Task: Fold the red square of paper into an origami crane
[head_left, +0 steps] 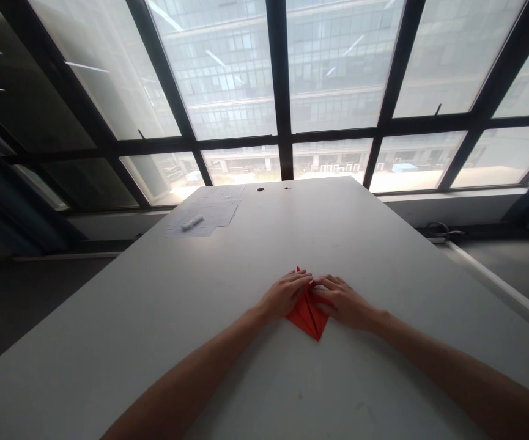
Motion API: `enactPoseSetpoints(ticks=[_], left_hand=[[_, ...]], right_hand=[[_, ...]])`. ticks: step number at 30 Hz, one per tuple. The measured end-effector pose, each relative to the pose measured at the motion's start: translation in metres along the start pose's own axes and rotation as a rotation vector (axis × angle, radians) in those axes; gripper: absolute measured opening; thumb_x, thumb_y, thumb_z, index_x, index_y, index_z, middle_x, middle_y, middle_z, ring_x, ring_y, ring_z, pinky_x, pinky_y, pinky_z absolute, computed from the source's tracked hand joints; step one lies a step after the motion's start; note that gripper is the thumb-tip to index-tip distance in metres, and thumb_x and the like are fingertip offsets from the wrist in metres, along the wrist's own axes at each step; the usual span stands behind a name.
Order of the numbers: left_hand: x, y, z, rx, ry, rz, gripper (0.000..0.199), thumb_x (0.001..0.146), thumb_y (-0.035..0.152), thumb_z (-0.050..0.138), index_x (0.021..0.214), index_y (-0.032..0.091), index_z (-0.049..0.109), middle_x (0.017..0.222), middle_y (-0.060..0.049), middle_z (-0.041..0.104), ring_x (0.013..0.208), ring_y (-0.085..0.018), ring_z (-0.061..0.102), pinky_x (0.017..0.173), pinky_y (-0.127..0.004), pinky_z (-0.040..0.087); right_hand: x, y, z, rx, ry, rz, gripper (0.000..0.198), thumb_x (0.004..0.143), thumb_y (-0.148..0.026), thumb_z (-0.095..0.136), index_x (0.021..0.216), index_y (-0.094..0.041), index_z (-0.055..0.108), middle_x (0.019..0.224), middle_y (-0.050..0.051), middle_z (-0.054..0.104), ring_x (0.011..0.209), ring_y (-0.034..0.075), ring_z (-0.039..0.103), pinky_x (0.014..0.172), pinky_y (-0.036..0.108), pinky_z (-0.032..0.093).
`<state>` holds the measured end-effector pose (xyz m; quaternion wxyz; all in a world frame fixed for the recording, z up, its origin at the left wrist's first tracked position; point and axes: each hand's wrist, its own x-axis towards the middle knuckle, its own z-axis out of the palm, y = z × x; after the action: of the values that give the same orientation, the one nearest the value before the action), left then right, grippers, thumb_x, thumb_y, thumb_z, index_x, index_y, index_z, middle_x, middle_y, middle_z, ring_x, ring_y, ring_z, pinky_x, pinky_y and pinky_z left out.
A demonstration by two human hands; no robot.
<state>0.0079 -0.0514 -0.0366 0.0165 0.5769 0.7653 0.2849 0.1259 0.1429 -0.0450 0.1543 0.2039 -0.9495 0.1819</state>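
A red sheet of origami paper [307, 321], folded into a kite-like diamond with creased flaps meeting along a middle line, lies on the white table. Its lower point faces me, and a small red tip shows beyond my fingers. My left hand [287, 294] rests over the paper's left side, its fingers together and holding it down. On the right edge, my right hand [340, 300] grips the paper, with thumb low on the flap and fingers bent near the upper middle. Both hands' fingertips almost meet there and hide the upper part of the folds.
The long white table [255, 373] reaches toward a wall of dark-framed windows [282, 91]. Printed papers [221, 214] lie at its far left, with a white marker-like tube [192, 223] on top. A cable [443, 230] sits on the ledge at right.
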Motion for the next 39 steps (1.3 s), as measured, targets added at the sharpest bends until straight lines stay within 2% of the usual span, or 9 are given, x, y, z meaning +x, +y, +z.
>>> enactPoseSetpoints(ticks=[5, 9, 14, 20, 26, 29, 31, 34, 39], left_hand=[[-0.003, 0.003, -0.003, 0.116, -0.149, 0.009, 0.048, 0.101, 0.031, 0.034, 0.149, 0.025, 0.035, 0.155, -0.004, 0.036, 0.145, -0.019, 0.029, 0.122, -0.042, 0.019], [-0.006, 0.004, 0.001, 0.223, -0.151, -0.016, 0.054, 0.100, 0.038, 0.039, 0.152, 0.024, 0.029, 0.156, -0.006, 0.033, 0.147, -0.022, 0.024, 0.121, -0.046, 0.016], [-0.007, 0.005, 0.003, 0.276, -0.151, -0.046, 0.056, 0.099, 0.043, 0.041, 0.151, 0.027, 0.031, 0.157, -0.006, 0.031, 0.147, -0.025, 0.023, 0.120, -0.048, 0.014], [-0.009, 0.001, 0.009, 0.316, -0.172, -0.064, 0.055, 0.103, 0.044, 0.023, 0.154, 0.023, 0.024, 0.158, -0.006, 0.027, 0.148, -0.024, 0.018, 0.120, -0.050, 0.010], [-0.009, -0.025, 0.001, 0.399, -0.182, -0.223, 0.056, 0.103, 0.043, 0.022, 0.154, 0.019, 0.022, 0.159, -0.011, 0.022, 0.149, -0.027, 0.015, 0.118, -0.057, 0.008], [-0.008, -0.030, -0.009, 0.428, -0.085, -0.342, 0.056, 0.103, 0.036, 0.020, 0.154, 0.014, 0.020, 0.159, -0.016, 0.023, 0.148, -0.028, 0.016, 0.117, -0.057, 0.012], [-0.007, -0.022, -0.010, 0.402, -0.060, -0.213, 0.056, 0.103, 0.034, 0.019, 0.155, 0.014, 0.015, 0.160, -0.013, 0.018, 0.149, -0.024, 0.012, 0.120, -0.049, 0.012], [-0.008, -0.005, -0.001, 0.320, -0.169, 0.015, 0.054, 0.104, 0.036, 0.018, 0.156, 0.023, 0.013, 0.161, -0.006, 0.018, 0.150, -0.019, 0.012, 0.121, -0.041, 0.010], [-0.009, 0.002, 0.012, 0.288, -0.253, -0.032, 0.058, 0.104, 0.044, 0.020, 0.156, 0.022, 0.010, 0.161, -0.007, 0.018, 0.149, -0.020, 0.015, 0.120, -0.041, 0.013]], right_hand=[[-0.001, 0.013, -0.004, 0.001, -0.004, -0.050, 0.033, 0.095, -0.025, 0.053, 0.126, -0.026, 0.061, 0.132, 0.008, 0.062, 0.127, 0.025, 0.050, 0.108, 0.045, 0.035], [0.000, 0.024, -0.007, 0.008, 0.012, -0.035, 0.035, 0.096, -0.023, 0.049, 0.128, -0.028, 0.062, 0.134, 0.007, 0.061, 0.130, 0.026, 0.050, 0.106, 0.046, 0.039], [-0.003, -0.003, -0.005, 0.036, 0.107, 0.082, 0.041, 0.099, -0.023, 0.040, 0.137, -0.025, 0.055, 0.132, 0.010, 0.062, 0.123, 0.025, 0.056, 0.105, 0.046, 0.044], [-0.020, -0.028, 0.006, -0.001, -0.180, 0.073, 0.074, 0.097, -0.051, 0.046, 0.156, -0.017, 0.017, 0.159, 0.015, 0.019, 0.147, 0.030, 0.019, 0.119, 0.052, 0.018], [-0.021, -0.012, -0.001, 0.037, -0.246, 0.005, 0.076, 0.097, -0.053, 0.045, 0.156, -0.023, 0.007, 0.159, 0.012, 0.020, 0.147, 0.027, 0.021, 0.121, 0.050, 0.008], [-0.020, -0.009, -0.006, 0.063, -0.258, -0.018, 0.073, 0.098, -0.051, 0.044, 0.155, -0.025, 0.008, 0.159, 0.010, 0.022, 0.147, 0.026, 0.021, 0.121, 0.050, 0.005], [-0.019, -0.007, -0.009, 0.086, -0.267, -0.026, 0.073, 0.098, -0.051, 0.044, 0.155, -0.025, 0.008, 0.159, 0.009, 0.020, 0.147, 0.025, 0.020, 0.121, 0.050, 0.003], [-0.017, 0.001, -0.015, 0.131, -0.297, -0.047, 0.066, 0.100, -0.046, 0.042, 0.155, -0.027, 0.009, 0.159, 0.006, 0.020, 0.148, 0.023, 0.015, 0.121, 0.049, -0.001], [-0.017, 0.026, -0.025, 0.202, -0.271, -0.054, 0.049, 0.103, -0.034, 0.038, 0.151, -0.034, 0.027, 0.155, 0.000, 0.034, 0.147, 0.020, 0.022, 0.121, 0.049, 0.005]])
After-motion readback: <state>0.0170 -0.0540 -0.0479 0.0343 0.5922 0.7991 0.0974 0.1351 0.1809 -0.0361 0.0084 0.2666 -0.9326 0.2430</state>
